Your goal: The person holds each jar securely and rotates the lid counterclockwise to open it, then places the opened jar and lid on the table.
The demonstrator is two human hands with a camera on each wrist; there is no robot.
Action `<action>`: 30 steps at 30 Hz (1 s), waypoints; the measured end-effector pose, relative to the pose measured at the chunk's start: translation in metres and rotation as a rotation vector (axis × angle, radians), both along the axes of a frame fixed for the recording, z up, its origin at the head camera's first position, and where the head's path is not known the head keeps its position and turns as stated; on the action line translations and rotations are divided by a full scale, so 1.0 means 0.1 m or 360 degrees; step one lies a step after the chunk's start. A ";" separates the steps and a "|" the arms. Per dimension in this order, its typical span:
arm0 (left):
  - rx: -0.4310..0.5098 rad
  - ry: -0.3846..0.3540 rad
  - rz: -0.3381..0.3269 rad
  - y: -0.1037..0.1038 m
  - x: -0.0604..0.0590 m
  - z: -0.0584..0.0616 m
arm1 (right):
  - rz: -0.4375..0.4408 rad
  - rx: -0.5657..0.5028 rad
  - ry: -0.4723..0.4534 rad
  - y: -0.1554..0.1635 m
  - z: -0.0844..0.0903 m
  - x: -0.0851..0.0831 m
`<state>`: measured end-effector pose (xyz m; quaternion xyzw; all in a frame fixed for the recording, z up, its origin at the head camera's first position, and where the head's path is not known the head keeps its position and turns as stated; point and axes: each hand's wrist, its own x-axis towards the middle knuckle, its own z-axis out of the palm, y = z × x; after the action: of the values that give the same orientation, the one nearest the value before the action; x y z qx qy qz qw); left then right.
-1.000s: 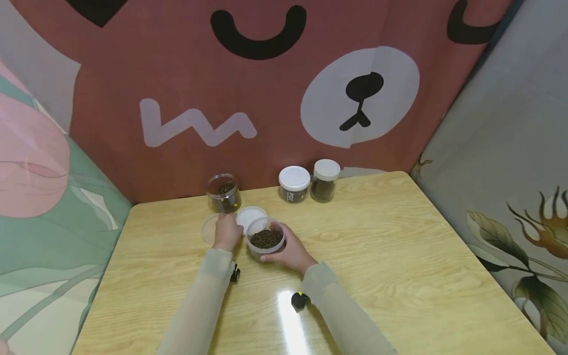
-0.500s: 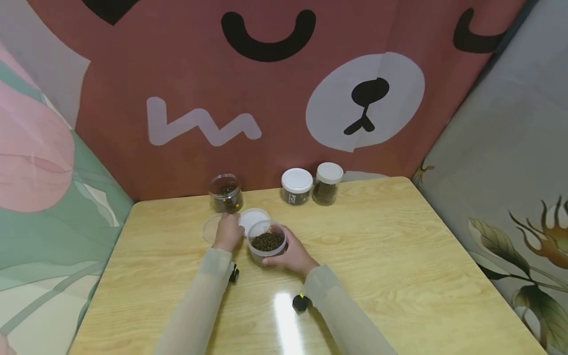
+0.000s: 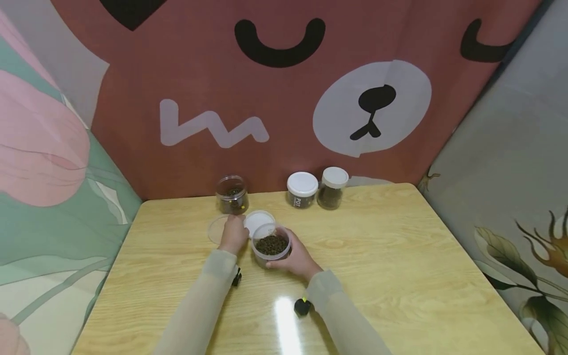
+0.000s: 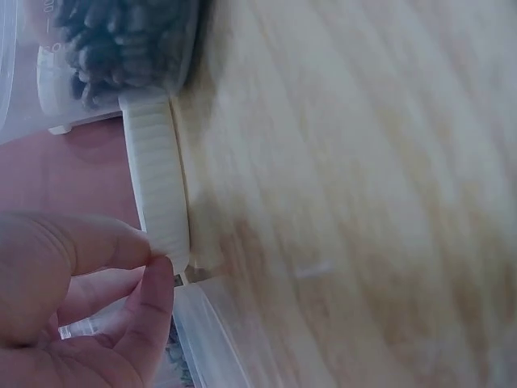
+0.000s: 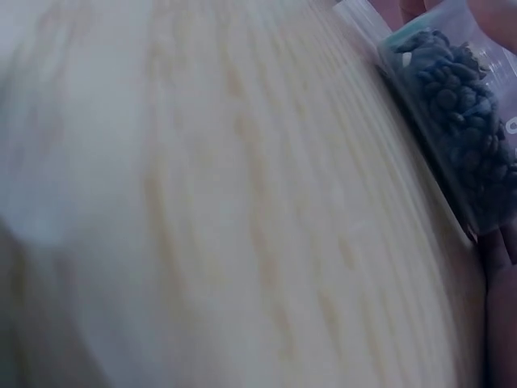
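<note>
My right hand (image 3: 300, 257) holds a clear round plastic tub (image 3: 269, 257) around its side, the thumb at the front. Brown pellets (image 3: 271, 244) fill its lower part, and its top is uncovered. Behind the tub a white screw lid (image 3: 258, 218) lies on the table, partly overlapped by it. My left hand (image 3: 234, 235) is at the lid's left side; in the left wrist view, thumb and finger pinch at the ridged rim of the white lid (image 4: 155, 178). A thin clear disc (image 3: 215, 230) lies left of that hand, partly hidden by it.
Behind my left hand stands an uncovered clear jar (image 3: 232, 202) with dark contents. At the table's back edge are a white-lidded tub (image 3: 301, 190) marked POT and a taller white-lidded jar (image 3: 332, 190). A printed cloth wall (image 3: 199, 167) rises behind the wooden table (image 3: 399, 276).
The head view has shifted, so the whole scene sits slightly further right and lower. Both hands keep their places at the white lid and the pellet tub.
</note>
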<state>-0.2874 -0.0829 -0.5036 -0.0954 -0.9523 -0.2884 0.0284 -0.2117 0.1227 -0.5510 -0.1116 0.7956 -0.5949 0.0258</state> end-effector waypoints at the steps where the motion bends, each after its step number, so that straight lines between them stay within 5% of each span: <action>1: -0.0003 -0.0004 0.0004 0.00 0.01 -0.01 | -0.0001 -0.0003 -0.0005 0.00 0.00 0.01; 14: 0.0197 0.0094 -0.0004 -0.09 0.08 -0.05 | 0.0020 0.0000 -0.0054 0.05 0.03 0.02; 20: 0.0299 0.0230 -0.0165 -0.11 0.17 0.00 | 0.0020 -0.0022 -0.0051 0.05 0.04 0.03; 30: 0.0713 -0.0114 -0.0386 -0.11 0.29 -0.03 | -0.0019 -0.0107 -0.0062 0.07 0.02 0.04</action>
<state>-0.2581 -0.0936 -0.5067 -0.1900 -0.8466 -0.4968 -0.0197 -0.2078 0.1296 -0.5486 -0.0962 0.7752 -0.6234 0.0339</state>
